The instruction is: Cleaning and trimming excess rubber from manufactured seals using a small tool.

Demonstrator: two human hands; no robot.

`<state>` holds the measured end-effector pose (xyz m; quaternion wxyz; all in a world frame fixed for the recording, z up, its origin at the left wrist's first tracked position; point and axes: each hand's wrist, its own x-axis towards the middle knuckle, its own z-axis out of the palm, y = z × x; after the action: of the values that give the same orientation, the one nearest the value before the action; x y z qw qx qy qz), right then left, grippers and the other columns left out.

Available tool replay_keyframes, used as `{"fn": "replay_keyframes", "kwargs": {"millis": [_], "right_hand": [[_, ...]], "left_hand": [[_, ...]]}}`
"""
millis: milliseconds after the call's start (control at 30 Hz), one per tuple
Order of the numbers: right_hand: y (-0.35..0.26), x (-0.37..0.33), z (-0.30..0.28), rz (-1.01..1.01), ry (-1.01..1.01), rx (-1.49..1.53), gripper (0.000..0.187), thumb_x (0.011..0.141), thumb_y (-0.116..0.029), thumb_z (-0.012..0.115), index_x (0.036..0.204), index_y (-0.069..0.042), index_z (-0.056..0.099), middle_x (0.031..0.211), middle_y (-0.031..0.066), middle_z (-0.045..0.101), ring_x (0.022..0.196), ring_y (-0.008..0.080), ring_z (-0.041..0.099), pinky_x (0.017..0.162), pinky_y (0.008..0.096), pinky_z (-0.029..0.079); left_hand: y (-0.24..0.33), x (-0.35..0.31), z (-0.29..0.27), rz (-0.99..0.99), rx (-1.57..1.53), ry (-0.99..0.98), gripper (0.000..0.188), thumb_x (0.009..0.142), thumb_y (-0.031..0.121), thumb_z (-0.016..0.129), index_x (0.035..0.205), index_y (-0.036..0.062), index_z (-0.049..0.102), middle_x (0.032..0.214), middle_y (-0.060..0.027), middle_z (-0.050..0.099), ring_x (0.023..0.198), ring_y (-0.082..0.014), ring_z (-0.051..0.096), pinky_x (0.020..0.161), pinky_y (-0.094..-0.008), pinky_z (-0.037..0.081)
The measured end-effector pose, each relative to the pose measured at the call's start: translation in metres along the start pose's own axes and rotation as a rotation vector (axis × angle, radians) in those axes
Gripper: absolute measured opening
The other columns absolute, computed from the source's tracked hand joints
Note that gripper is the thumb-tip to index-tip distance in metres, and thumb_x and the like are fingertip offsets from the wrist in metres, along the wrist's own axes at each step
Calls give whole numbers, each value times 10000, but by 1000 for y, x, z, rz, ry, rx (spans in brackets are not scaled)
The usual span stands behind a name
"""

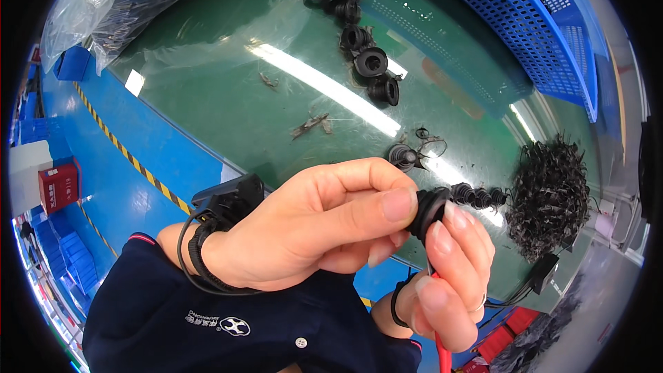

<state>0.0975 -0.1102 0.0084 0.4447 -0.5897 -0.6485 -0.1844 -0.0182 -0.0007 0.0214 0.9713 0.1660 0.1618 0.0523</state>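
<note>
While my left hand (311, 228) and right hand (452, 283) pinch one grommet (429, 208), I judge the work midway, many grommets (362, 48) still lying loose beside the trimmings (549, 193).

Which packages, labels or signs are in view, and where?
Plastic bag: top left on the table, clear, crumpled, dark contents.
Red box: far left on the floor, squarish, white markings.
White label: table's left edge, small rectangle.
Shirt logo: bottom centre, white on navy.
</note>
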Motion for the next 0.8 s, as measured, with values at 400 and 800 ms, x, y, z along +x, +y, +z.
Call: {"fn": "replay_keyframes", "kwargs": {"millis": [400,800], "right_hand": [[-1,-8,-4,567,307,482,381,906,-401,247,1039,-66,373,914,263,552,711,265,614,699,320,500],[-8,-12,-4,853,264,328,319,873,-285,440,884,30,491,573,88,471,541,190,503,508,287,466]], "left_hand": [[-2,2,-4,37,21,-5,199,871,234,476,903,37,470,711,-58,503,471,-27,331,358,-149,197],[4,7,9,147,115,36,318,867,137,422,1142,-5,345,1044,-223,458,765,-212,577,496,-223,535]]}}
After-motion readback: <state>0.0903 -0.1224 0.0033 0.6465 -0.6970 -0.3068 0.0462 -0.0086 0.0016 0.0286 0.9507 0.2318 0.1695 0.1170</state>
